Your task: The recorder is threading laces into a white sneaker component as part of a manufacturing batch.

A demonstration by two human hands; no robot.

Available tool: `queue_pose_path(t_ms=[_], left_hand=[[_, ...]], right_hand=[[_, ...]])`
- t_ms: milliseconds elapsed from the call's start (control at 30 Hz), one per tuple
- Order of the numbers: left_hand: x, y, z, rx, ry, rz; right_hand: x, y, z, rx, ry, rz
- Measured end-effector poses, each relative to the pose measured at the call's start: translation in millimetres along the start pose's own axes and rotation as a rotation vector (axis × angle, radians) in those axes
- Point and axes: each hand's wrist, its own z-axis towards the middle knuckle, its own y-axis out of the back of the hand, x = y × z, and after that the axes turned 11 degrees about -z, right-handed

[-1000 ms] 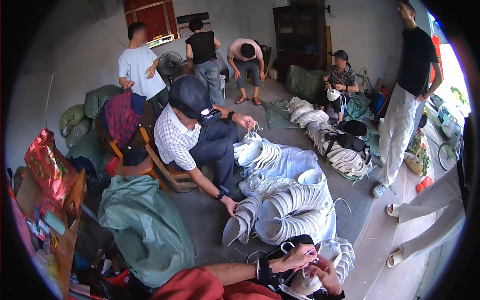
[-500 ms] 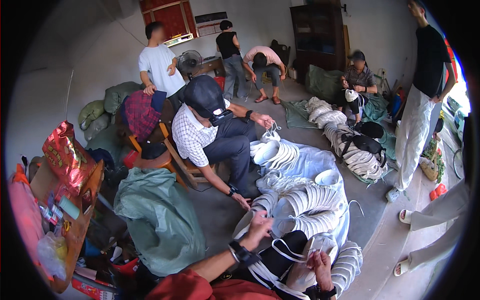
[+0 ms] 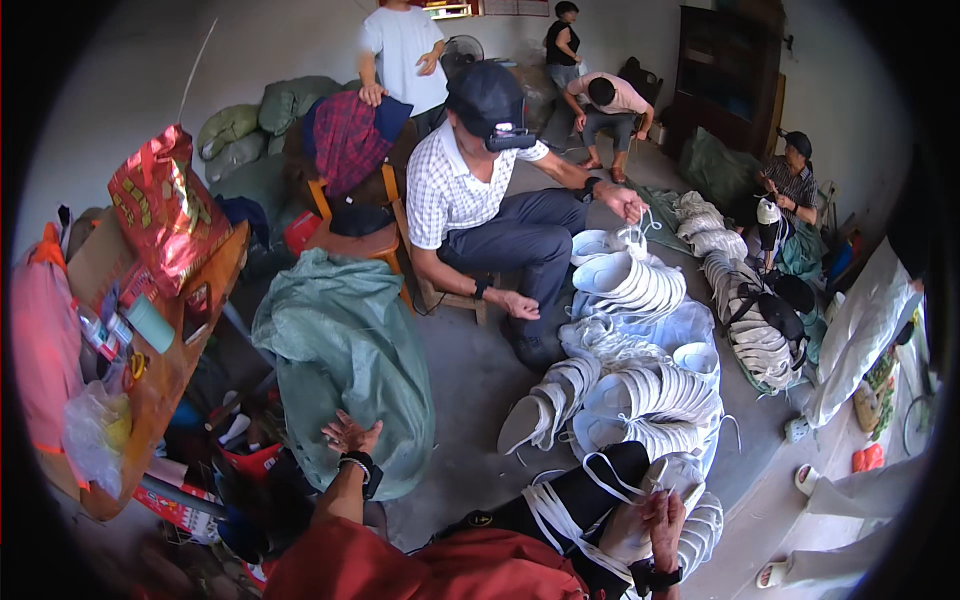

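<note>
My left hand (image 3: 352, 435) is stretched out to the left with fingers spread, over the near side of a large green sack (image 3: 345, 350). Nothing shows in it. On my lap lies a white shoe (image 3: 624, 532), and my right hand (image 3: 663, 520) is closed with pinched fingers at its upper. Whether a lace is also between those fingers is hidden. A bundle of loose white laces (image 3: 553, 512) hangs across my dark-clothed leg. Just beyond my right hand, nested white shoes (image 3: 702, 530) stand in a row.
More rows of white shoes (image 3: 655, 400) lie on a pale sheet ahead. A co-worker in a checked shirt (image 3: 470, 190) sits beside them, holding a lace. At left stands a wooden table (image 3: 190, 385) with a red bag (image 3: 165, 215). Other people work or stand farther back.
My left hand has swung from beside the shoes leftward to the green sack, its fingers now spread. My right hand stays at the shoe. The view has shifted left; the co-worker's lower hand has drawn back.
</note>
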Motion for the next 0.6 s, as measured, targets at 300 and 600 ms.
queue_pose_path(t_ms=[300, 600], left_hand=[[57, 8, 85, -0.44, 0.039, 0.209], [169, -24, 205, -0.499, 0.182, 0.046]], right_hand=[[3, -4, 1, 0.017, -0.062, 0.038], [-6, -6, 3, 0.008, -0.124, 0.055]])
